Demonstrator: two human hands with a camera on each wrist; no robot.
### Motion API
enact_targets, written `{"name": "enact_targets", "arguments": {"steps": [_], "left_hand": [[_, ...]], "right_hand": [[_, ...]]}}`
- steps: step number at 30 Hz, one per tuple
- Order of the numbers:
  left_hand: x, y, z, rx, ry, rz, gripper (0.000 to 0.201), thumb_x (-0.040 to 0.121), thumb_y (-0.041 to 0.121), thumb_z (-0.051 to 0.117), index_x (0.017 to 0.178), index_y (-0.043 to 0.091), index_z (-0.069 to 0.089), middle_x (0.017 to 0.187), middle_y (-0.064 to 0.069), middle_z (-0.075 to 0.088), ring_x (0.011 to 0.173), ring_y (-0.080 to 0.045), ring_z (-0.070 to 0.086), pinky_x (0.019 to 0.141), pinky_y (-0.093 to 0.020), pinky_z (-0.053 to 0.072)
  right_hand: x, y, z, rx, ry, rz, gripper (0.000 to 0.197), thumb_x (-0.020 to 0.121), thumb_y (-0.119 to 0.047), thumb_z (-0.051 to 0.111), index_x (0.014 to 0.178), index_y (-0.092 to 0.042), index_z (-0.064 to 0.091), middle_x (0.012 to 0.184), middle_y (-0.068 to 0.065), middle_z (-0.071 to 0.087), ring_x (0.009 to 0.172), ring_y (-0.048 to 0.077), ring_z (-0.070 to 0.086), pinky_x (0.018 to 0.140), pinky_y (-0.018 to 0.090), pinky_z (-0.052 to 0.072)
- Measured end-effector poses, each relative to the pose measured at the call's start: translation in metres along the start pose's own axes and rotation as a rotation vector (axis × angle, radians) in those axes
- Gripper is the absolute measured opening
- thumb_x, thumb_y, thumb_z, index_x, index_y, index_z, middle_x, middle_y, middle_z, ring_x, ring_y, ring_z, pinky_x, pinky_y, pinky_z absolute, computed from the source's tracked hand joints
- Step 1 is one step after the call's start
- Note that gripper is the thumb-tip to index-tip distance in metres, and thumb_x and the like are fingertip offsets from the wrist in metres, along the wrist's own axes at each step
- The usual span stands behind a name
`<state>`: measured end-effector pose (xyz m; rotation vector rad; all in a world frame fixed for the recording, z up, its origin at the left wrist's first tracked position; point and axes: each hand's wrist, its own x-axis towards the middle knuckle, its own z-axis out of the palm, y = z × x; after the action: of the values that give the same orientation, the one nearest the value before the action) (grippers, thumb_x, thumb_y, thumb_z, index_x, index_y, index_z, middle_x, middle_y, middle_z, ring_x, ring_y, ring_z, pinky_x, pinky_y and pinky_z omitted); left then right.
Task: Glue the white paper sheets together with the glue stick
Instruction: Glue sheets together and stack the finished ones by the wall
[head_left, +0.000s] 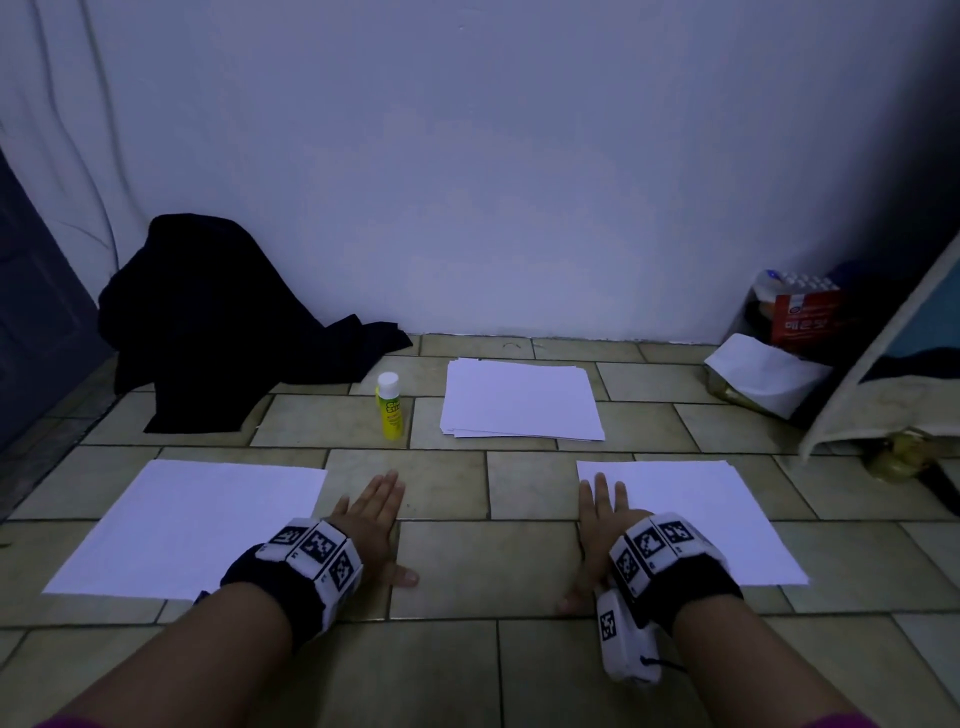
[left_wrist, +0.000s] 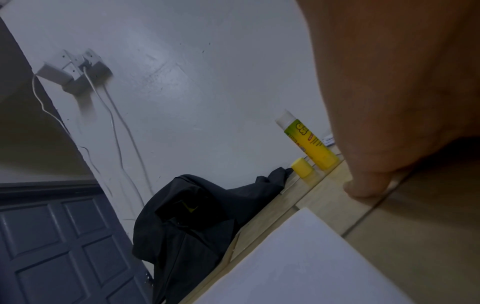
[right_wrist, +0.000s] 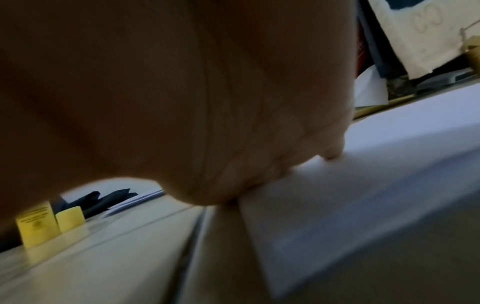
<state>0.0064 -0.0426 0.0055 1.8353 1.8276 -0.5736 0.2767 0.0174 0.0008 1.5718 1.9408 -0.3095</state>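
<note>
A yellow-green glue stick (head_left: 389, 406) with a white cap stands upright on the tiled floor, left of a stack of white paper (head_left: 519, 400). One white sheet (head_left: 192, 525) lies at the near left and another white sheet (head_left: 691, 519) at the near right. My left hand (head_left: 374, 514) rests flat on bare tiles just right of the left sheet, fingers straight. My right hand (head_left: 597, 519) lies flat with its fingers on the right sheet's left edge. Neither hand holds anything. The left wrist view shows the glue stick (left_wrist: 309, 142) beyond my fingers.
A small yellow cylinder (left_wrist: 302, 167) stands beside the glue stick. Dark cloth (head_left: 218, 317) is heaped against the wall at the back left. A red box and white bag (head_left: 769, 374) sit at the back right, beside a leaning panel (head_left: 883, 364).
</note>
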Motion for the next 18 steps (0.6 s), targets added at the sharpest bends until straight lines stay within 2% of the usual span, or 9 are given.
{"name": "enact_targets", "arguments": {"steps": [4, 7, 9, 11, 13, 15, 17, 18], "left_hand": [[-0.004, 0.0, 0.008, -0.031, 0.022, 0.014, 0.104, 0.09, 0.062, 0.047, 0.15, 0.007, -0.02, 0.156, -0.007, -0.03, 0.146, -0.02, -0.02, 0.119, -0.041, -0.002], [-0.009, -0.002, 0.004, -0.092, 0.038, 0.047, 0.104, 0.089, 0.058, 0.053, 0.152, 0.01, -0.014, 0.158, -0.006, -0.025, 0.148, -0.019, -0.015, 0.119, -0.038, 0.002], [-0.016, -0.008, -0.003, -0.168, 0.073, 0.069, 0.099, 0.089, 0.054, 0.058, 0.154, 0.014, -0.006, 0.16, -0.003, -0.018, 0.149, -0.017, -0.009, 0.119, -0.032, 0.005], [-0.022, -0.023, -0.012, -0.216, 0.129, 0.048, 0.098, 0.088, 0.052, 0.06, 0.155, 0.014, -0.001, 0.161, -0.004, -0.014, 0.148, -0.018, -0.011, 0.119, -0.031, 0.002], [-0.023, -0.044, -0.015, -0.159, 0.185, -0.048, 0.108, 0.084, 0.056, 0.062, 0.153, 0.009, -0.006, 0.159, -0.01, -0.018, 0.147, -0.025, -0.018, 0.119, -0.036, 0.001], [-0.026, -0.063, -0.019, -0.055, 0.206, -0.183, 0.12, 0.078, 0.06, 0.067, 0.151, 0.004, -0.01, 0.158, -0.015, -0.02, 0.146, -0.031, -0.019, 0.12, -0.042, 0.006], [-0.036, -0.076, -0.019, -0.008, 0.193, -0.316, 0.128, 0.074, 0.057, 0.074, 0.15, 0.003, -0.012, 0.16, -0.014, -0.011, 0.148, -0.032, -0.01, 0.119, -0.044, 0.015], [-0.035, -0.088, -0.013, -0.014, 0.161, -0.374, 0.131, 0.07, 0.059, 0.076, 0.151, 0.005, -0.011, 0.161, -0.011, -0.002, 0.149, -0.031, 0.0, 0.118, -0.044, 0.021]], "right_hand": [[0.0, 0.0, 0.005, 0.023, 0.048, -0.004, 0.152, 0.055, -0.065, 0.079, 0.145, -0.005, -0.028, 0.152, 0.016, -0.031, 0.142, 0.039, -0.021, 0.116, 0.053, 0.005], [0.002, 0.0, 0.009, 0.084, 0.05, -0.011, 0.146, 0.06, -0.059, 0.079, 0.145, -0.005, -0.026, 0.152, 0.018, -0.031, 0.142, 0.039, -0.021, 0.116, 0.053, 0.0], [0.005, 0.0, 0.014, 0.077, 0.08, -0.009, 0.152, 0.055, -0.065, 0.079, 0.145, -0.006, -0.028, 0.152, 0.017, -0.032, 0.141, 0.04, -0.023, 0.115, 0.055, 0.0], [0.007, 0.0, 0.016, 0.074, 0.089, -0.006, 0.155, 0.052, -0.067, 0.078, 0.144, -0.006, -0.029, 0.152, 0.017, -0.032, 0.14, 0.04, -0.025, 0.115, 0.056, 0.0], [0.007, 0.001, 0.014, 0.064, 0.072, 0.002, 0.153, 0.053, -0.065, 0.079, 0.144, -0.005, -0.029, 0.152, 0.017, -0.032, 0.141, 0.04, -0.024, 0.115, 0.055, 0.001], [0.006, 0.0, 0.012, 0.058, 0.065, 0.001, 0.153, 0.054, -0.064, 0.079, 0.144, -0.005, -0.029, 0.152, 0.017, -0.032, 0.141, 0.04, -0.024, 0.115, 0.055, 0.001], [0.007, 0.0, 0.012, 0.055, 0.066, 0.006, 0.154, 0.054, -0.064, 0.08, 0.144, -0.005, -0.029, 0.152, 0.017, -0.032, 0.141, 0.04, -0.024, 0.115, 0.055, 0.001], [0.008, 0.0, 0.013, 0.052, 0.068, 0.01, 0.154, 0.053, -0.064, 0.08, 0.144, -0.005, -0.029, 0.152, 0.018, -0.031, 0.141, 0.041, -0.023, 0.115, 0.055, 0.001]]}}
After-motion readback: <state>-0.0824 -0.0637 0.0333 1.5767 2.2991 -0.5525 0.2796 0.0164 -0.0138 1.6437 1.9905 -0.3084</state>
